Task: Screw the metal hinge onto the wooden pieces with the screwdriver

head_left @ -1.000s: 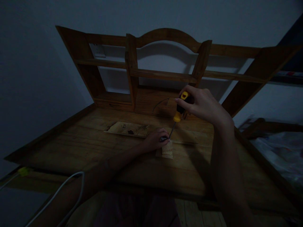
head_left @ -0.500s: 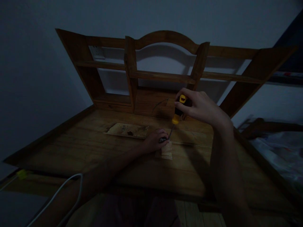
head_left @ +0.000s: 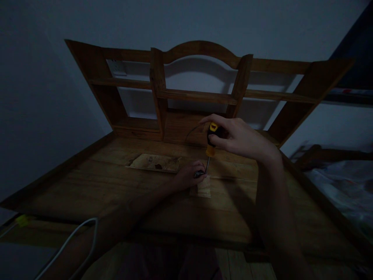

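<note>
My right hand is closed round the black and yellow handle of a screwdriver, its index finger stretched out past the handle top. The metal shaft points down, nearly upright, and its tip meets a small dark object with a shiny edge. My left hand pinches that object low over the desk; its kind is too dark and small to tell, and the fingers hide part of it. Just below the fingertips lies a pale, roughly square patch on the wood.
The wooden desk top has a pale torn strip left of centre. Behind stands a wooden shelf unit against the wall. A white cable crosses near my left forearm. Whitish plastic bags lie at the right.
The screwdriver has swung from leaning right to nearly upright, and my right hand has shifted left. Its index finger has straightened off the handle. My left hand keeps its hold.
</note>
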Tool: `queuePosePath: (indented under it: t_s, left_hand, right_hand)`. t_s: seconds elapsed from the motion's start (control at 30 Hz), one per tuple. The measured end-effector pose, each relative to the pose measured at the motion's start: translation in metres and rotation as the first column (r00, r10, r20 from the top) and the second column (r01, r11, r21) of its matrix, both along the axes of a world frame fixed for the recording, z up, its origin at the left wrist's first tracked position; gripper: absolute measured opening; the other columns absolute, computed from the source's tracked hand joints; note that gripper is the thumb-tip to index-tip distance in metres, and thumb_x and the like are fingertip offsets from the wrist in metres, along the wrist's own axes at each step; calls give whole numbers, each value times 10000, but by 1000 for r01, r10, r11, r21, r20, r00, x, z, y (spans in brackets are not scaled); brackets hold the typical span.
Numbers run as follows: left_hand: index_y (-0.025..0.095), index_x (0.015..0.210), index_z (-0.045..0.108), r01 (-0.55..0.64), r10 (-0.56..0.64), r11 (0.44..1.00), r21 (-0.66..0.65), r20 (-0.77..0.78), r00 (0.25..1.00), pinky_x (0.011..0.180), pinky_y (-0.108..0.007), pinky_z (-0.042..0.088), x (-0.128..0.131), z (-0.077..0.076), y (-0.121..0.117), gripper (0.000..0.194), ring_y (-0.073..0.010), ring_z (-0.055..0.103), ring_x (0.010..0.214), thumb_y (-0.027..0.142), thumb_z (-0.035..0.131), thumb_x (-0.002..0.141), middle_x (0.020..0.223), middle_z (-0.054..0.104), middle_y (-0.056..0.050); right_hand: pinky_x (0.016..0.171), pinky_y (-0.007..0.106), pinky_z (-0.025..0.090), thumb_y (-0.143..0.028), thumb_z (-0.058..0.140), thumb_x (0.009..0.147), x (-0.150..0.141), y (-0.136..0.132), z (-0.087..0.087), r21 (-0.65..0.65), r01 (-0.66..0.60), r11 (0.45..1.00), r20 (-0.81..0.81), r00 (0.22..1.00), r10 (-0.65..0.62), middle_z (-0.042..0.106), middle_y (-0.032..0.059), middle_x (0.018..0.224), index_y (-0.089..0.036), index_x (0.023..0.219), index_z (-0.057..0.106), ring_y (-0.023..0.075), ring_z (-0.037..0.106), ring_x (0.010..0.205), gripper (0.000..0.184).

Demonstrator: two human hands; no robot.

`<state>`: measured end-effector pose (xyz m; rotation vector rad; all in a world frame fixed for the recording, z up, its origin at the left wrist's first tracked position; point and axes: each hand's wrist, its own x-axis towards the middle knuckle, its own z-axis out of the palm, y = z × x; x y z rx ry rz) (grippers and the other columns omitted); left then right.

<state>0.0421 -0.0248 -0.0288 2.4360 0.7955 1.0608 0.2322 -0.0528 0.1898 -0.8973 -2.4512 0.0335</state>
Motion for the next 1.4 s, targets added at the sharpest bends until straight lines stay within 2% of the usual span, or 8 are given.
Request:
queuePosePath:
  t_s: [0.3, 0.53, 0.77, 0.87, 1.0, 1.2, 1.3, 1.4]
  left_hand:
    - [188, 901, 621, -9, 9, 1000, -4, -6, 1000, 807, -307, 493, 0, -3, 2, 60, -177, 603, 902, 246, 604, 898, 955, 615, -48]
    - [191, 879, 611, -19, 20, 1000, -24, 14, 1000, 802, -299, 494, 0, -3, 1, 67, -172, 601, 897, 253, 607, 904, 943, 609, -42]
    - [184, 943, 632, 9, -8, 1000, -7, 10, 1000, 817, -302, 493, -2, 0, -1, 85, -173, 594, 915, 257, 598, 919, 971, 607, -50]
    - [180, 948, 632, 18, -18, 1000, -9, 19, 1000, 813, -302, 496, -2, 1, -2, 91, -175, 593, 913, 260, 596, 923, 968, 607, -56]
    - [177, 939, 632, 24, -23, 1000, -17, 24, 999, 802, -299, 494, -1, 0, -1, 89, -172, 592, 899, 255, 594, 922, 969, 608, -60]
    - [174, 943, 629, 19, -18, 1000, -18, 39, 999, 798, -293, 488, -1, 0, -2, 80, -170, 591, 899, 244, 601, 915, 971, 603, -56]
    - [177, 937, 627, 17, -16, 1000, -14, 26, 1000, 811, -295, 486, -1, 0, -1, 68, -171, 591, 910, 235, 602, 911, 976, 603, -53]
    - [179, 924, 622, 8, -8, 1000, -6, 7, 1000, 808, -295, 483, -1, -1, 0, 56, -173, 591, 909, 229, 608, 903, 967, 604, -50]
  right_hand:
    - [740, 295, 414, -376, 569, 924, -1, -1, 1, 26, 31, 999, -27, 999, -30, 696, 39, 928, -211, 1131, 644, 206, 635, 838, 275]
    - [823, 317, 420, -241, 553, 875, -4, 1, -1, 53, 9, 999, -16, 1000, -8, 665, 76, 1162, -182, 1241, 598, 226, 623, 954, 373]
    - [733, 302, 408, -387, 557, 941, -2, 1, -1, 55, 55, 997, -46, 998, -52, 694, 45, 917, -213, 1133, 644, 232, 636, 871, 273]
    - [747, 307, 411, -401, 534, 954, -1, 3, 0, 61, 55, 997, -31, 998, -53, 695, 55, 953, -205, 1125, 651, 233, 635, 874, 285]
    - [778, 298, 413, -288, 480, 966, -2, 3, 1, 74, 35, 997, -39, 999, -32, 694, 72, 1025, -166, 1095, 665, 216, 632, 898, 256]
    - [726, 293, 405, -356, 469, 993, -4, 5, -1, 123, 91, 988, -66, 994, -83, 710, 50, 885, -186, 1024, 695, 206, 646, 819, 285]
    - [785, 312, 426, -386, 466, 993, -5, 7, -3, 151, 112, 982, -50, 993, -105, 707, 72, 951, -180, 1026, 698, 222, 646, 872, 312]
    - [871, 336, 434, -307, 478, 967, -6, 7, -4, 168, 123, 978, -30, 992, -119, 689, 88, 1089, -174, 1125, 678, 240, 637, 973, 287]
